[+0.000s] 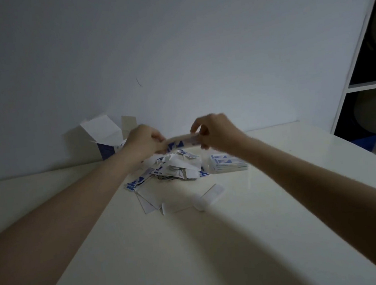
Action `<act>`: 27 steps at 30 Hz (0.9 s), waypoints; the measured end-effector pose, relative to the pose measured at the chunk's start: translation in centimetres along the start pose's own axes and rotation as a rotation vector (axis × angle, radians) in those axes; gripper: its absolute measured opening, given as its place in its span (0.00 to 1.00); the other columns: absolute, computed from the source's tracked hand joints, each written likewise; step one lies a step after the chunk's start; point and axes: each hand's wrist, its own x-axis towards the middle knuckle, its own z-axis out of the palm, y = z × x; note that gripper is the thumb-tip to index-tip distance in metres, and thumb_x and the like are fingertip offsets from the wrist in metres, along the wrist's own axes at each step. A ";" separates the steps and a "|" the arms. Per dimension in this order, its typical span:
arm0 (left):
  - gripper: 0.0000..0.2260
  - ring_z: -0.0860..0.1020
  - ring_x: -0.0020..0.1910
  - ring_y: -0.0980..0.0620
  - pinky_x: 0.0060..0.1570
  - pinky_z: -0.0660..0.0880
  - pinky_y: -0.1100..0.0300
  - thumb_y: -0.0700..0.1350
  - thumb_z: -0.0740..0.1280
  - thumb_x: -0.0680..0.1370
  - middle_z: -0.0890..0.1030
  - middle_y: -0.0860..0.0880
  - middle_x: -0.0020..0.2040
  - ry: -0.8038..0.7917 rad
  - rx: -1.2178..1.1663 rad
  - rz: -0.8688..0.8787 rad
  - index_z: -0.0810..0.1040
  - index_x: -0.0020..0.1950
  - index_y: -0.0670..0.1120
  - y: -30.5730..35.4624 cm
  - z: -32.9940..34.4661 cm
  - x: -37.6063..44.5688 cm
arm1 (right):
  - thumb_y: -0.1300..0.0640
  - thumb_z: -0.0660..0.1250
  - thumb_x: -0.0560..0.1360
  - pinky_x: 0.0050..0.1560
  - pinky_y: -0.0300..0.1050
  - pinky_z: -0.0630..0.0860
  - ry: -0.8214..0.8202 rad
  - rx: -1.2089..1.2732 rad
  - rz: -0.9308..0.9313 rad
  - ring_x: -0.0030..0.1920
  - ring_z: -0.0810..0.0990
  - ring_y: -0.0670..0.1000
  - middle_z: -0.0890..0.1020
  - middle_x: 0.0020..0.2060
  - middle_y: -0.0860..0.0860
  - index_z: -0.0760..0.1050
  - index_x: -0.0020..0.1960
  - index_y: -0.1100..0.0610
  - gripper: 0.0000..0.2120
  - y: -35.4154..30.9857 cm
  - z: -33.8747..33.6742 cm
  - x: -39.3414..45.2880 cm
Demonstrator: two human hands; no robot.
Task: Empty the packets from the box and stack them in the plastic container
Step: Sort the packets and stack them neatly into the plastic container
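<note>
Fingers [196, 130] of both your hands pinch one packet [182, 141]; the box [103, 139] looks emptied, a small stack [228, 164] sits at 3 o'clock, the pile [169, 170] remains.

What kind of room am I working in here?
Probably a home room or small office: a plain white table against a bare wall, with an open shelf unit on the right.

Open white-and-blue box [103, 139] stands by the wall; loose blue-printed packets [169, 170] heaped on the table; neat stack fills clear plastic container [228, 164] beside them.
</note>
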 end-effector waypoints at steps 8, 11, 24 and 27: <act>0.09 0.77 0.32 0.56 0.34 0.75 0.65 0.39 0.71 0.73 0.80 0.46 0.37 0.068 -0.444 -0.111 0.79 0.51 0.37 6.1 4.1 4.6 | 0.64 0.69 0.72 0.30 0.32 0.77 0.223 0.344 0.373 0.26 0.79 0.44 0.82 0.38 0.58 0.76 0.47 0.61 0.05 6.0 -5.4 2.5; 0.13 0.80 0.43 0.49 0.39 0.73 0.61 0.41 0.72 0.72 0.81 0.44 0.48 0.046 -0.082 -0.076 0.76 0.55 0.40 6.9 6.2 5.5 | 0.65 0.69 0.71 0.32 0.37 0.75 0.134 0.161 0.437 0.32 0.78 0.51 0.82 0.38 0.58 0.76 0.45 0.60 0.04 7.5 -4.7 2.7; 0.10 0.71 0.44 0.50 0.43 0.67 0.62 0.34 0.63 0.75 0.66 0.48 0.34 -0.202 0.683 0.062 0.75 0.55 0.40 9.7 10.3 5.9 | 0.68 0.67 0.71 0.25 0.36 0.66 -0.294 -0.326 0.468 0.27 0.69 0.48 0.71 0.28 0.53 0.65 0.30 0.59 0.15 8.4 -1.0 3.5; 0.10 0.70 0.44 0.50 0.44 0.66 0.61 0.35 0.60 0.76 0.67 0.48 0.35 -0.262 0.740 0.079 0.74 0.57 0.40 9.5 10.4 5.7 | 0.69 0.62 0.72 0.26 0.36 0.63 -0.299 -0.349 0.459 0.28 0.66 0.48 0.68 0.29 0.53 0.62 0.31 0.59 0.15 8.5 -0.7 3.2</act>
